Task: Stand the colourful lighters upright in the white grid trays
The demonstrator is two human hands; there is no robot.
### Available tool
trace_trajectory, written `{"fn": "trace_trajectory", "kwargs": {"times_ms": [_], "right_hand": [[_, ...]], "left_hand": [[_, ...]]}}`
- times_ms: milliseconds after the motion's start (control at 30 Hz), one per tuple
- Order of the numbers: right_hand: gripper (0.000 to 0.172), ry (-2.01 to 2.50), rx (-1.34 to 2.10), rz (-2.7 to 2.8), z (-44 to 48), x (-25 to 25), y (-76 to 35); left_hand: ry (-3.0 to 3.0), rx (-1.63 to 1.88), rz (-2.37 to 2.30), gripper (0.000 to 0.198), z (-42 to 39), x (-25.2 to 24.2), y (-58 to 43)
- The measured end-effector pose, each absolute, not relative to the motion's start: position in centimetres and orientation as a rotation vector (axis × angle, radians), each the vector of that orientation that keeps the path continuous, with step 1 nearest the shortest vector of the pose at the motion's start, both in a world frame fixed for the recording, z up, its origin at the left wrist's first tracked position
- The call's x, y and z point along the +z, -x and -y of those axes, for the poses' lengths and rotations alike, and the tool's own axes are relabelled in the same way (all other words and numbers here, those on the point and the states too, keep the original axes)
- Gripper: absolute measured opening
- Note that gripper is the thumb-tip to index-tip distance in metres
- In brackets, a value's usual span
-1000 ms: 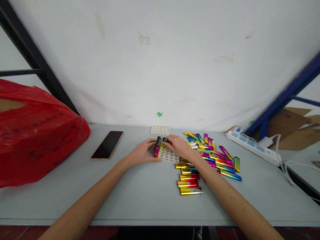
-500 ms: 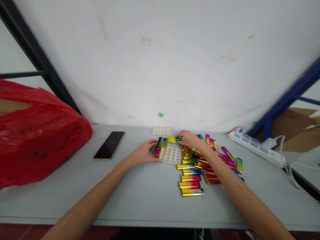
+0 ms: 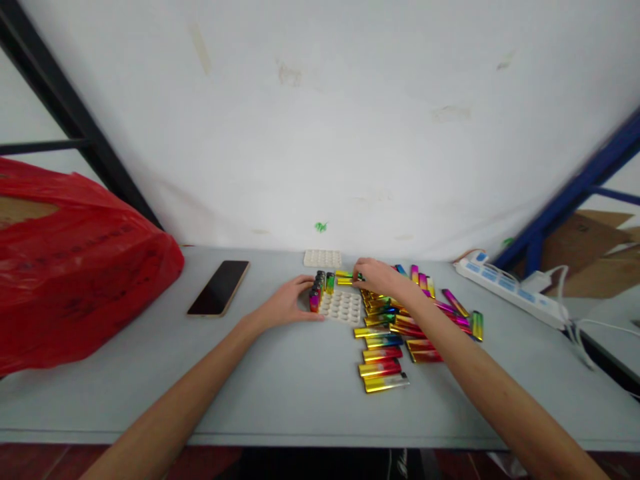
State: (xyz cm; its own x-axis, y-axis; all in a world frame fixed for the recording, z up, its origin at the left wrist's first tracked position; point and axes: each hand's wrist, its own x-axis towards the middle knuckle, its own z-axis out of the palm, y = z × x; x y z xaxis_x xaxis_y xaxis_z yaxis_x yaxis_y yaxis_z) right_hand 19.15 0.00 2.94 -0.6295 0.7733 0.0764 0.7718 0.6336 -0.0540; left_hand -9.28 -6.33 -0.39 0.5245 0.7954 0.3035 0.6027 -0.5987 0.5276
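A white tray with round holes (image 3: 343, 308) lies mid-table, and several colourful lighters (image 3: 317, 291) stand upright along its left edge. My left hand (image 3: 286, 307) rests curled against the tray's left side, touching those standing lighters. My right hand (image 3: 376, 276) pinches a yellow-green lighter (image 3: 345, 277) lying sideways just behind the tray's far right corner. A heap of shiny multicoloured lighters (image 3: 400, 320) is spread flat on the table to the right of the tray, partly under my right forearm.
A second white tray (image 3: 323, 258) sits by the wall. A dark phone (image 3: 219, 287) lies left of the tray, and a big red plastic bag (image 3: 75, 260) fills the left end. A white power strip (image 3: 510, 288) with cables runs along the right.
My right hand left the tray, reached into the lighter heap on the right, and now holds a yellow-green lighter near the tray's far corner. My left hand has stayed put.
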Motion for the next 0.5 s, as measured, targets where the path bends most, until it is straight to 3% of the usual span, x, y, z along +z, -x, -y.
{"fn": "trace_trajectory", "kwargs": {"times_ms": [500], "right_hand": [[0.040,1.014,0.986,1.579,5.1,1.6,-20.2]], "left_hand": [[-2.374,0.730,-1.162,0.077,6.3,-0.3,9.3]]}}
